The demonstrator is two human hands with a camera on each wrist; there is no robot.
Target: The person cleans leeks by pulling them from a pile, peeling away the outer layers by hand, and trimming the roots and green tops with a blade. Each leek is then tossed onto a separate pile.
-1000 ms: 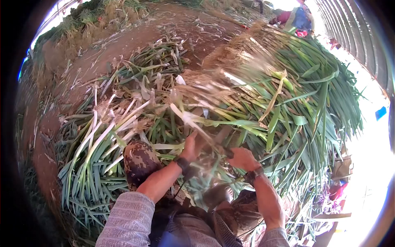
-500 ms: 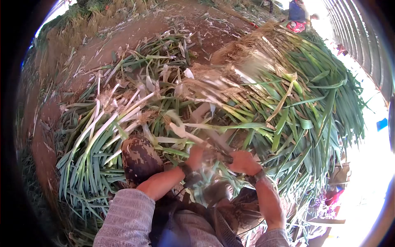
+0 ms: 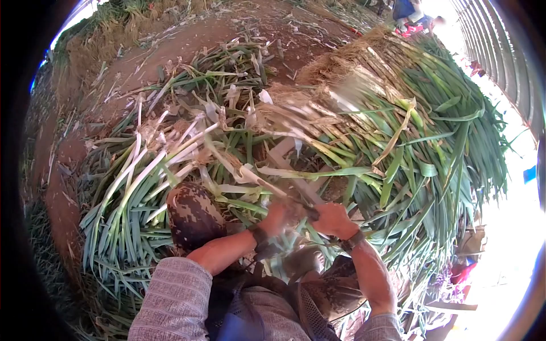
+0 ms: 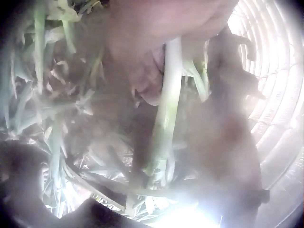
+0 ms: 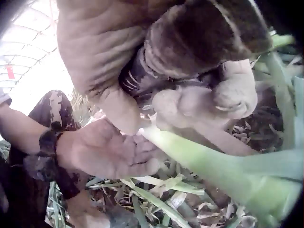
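My right hand (image 3: 333, 219) grips the leek (image 3: 259, 181) over the pile (image 3: 409, 148); my left hand (image 3: 280, 216), raised a second ago, has dropped beside it, touching the stalk (grip too blurred to tell).

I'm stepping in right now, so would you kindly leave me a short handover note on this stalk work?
Right hand: grip closed round the pale stalk near its base.
Left hand: against the same stalk; grip unclear.
White-stemmed pile lies left, big heap right.
Done: how far this stalk has got is unclear.
Left: likely the big heap.
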